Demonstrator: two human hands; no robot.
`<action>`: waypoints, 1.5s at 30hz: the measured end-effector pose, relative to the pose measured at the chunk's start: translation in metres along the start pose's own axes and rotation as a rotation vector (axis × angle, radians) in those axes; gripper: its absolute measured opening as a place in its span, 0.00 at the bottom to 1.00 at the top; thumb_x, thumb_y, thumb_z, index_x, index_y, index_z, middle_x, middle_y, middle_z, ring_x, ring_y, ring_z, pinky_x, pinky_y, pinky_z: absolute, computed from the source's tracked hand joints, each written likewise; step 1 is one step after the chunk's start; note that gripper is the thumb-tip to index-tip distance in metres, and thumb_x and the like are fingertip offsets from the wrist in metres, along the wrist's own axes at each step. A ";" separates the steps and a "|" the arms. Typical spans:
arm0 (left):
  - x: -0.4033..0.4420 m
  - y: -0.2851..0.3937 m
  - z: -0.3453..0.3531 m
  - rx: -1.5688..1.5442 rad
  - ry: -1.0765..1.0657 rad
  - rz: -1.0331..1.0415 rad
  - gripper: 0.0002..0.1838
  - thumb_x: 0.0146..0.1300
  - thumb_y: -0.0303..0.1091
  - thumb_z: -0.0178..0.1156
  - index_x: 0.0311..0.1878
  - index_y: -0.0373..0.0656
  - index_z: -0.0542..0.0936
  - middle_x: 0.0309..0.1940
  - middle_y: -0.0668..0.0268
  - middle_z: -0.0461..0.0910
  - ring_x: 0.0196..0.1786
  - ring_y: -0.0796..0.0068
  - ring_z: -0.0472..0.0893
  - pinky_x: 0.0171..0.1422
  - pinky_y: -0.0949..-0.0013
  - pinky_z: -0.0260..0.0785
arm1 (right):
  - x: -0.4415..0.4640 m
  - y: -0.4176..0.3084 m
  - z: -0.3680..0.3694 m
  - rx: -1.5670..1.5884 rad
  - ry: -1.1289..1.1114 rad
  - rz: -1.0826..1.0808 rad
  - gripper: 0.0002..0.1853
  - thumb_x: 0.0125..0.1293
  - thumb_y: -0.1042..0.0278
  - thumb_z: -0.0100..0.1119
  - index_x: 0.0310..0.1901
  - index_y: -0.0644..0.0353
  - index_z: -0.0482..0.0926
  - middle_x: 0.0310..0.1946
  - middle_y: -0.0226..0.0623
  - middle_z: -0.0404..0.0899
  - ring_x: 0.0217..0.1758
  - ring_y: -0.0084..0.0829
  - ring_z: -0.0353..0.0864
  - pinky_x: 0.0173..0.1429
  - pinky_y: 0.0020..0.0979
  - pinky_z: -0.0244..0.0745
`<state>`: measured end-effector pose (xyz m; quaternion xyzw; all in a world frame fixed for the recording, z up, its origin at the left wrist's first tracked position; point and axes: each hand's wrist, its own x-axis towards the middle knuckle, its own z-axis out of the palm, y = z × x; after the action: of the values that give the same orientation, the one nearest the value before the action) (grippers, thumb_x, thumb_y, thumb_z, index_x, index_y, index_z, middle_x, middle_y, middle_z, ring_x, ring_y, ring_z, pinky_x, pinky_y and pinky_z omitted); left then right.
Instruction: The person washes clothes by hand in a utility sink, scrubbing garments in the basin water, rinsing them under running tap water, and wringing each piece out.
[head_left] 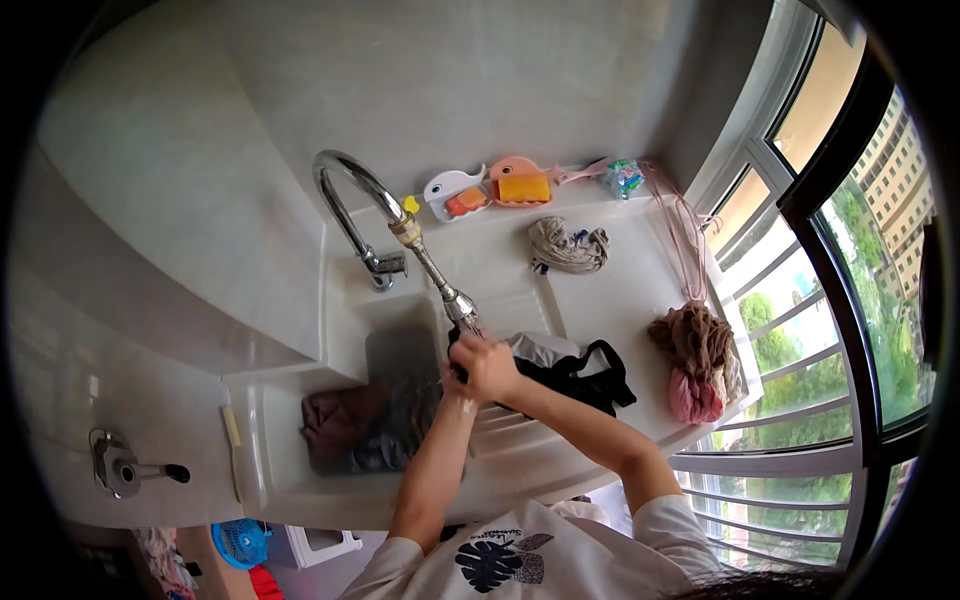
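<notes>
My right hand (489, 368) and my left hand (456, 384) are pressed together under the faucet's spray nozzle (461, 308). Both are closed around a bunched black cloth (457, 371), mostly hidden by the fingers. Just right of them, a black garment with a looped strap (590, 385) lies on the ridged washboard part of the sink; I cannot tell whether it joins the held cloth. A pale grey cloth (540, 348) is beside it. Left of my hands, a dark maroon cloth (340, 420) soaks in the water-filled basin (262, 440).
On the back ledge sit a white whale-shaped soap dish (452, 188), a pink one with an orange block (522, 188) and a pink brush (580, 172). A beige cloth (568, 245) lies on the counter. Brown and pink cloths (692, 345) rest near the window, by pink hangers (680, 235).
</notes>
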<state>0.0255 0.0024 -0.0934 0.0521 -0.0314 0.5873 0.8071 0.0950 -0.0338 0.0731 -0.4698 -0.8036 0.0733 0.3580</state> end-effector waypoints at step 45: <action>-0.028 0.008 0.169 1.046 0.009 -0.433 0.35 0.50 0.24 0.54 0.66 0.34 0.64 0.54 0.63 0.73 0.58 0.73 0.71 0.63 0.71 0.62 | 0.052 0.006 -0.130 1.473 0.441 0.934 0.13 0.63 0.63 0.63 0.46 0.54 0.73 0.31 0.27 0.75 0.32 0.20 0.73 0.35 0.25 0.70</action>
<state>0.0114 -0.0420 0.0715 0.4479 0.2787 0.3458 0.7760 0.1670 -0.0164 0.1919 -0.4033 -0.1929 0.6162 0.6484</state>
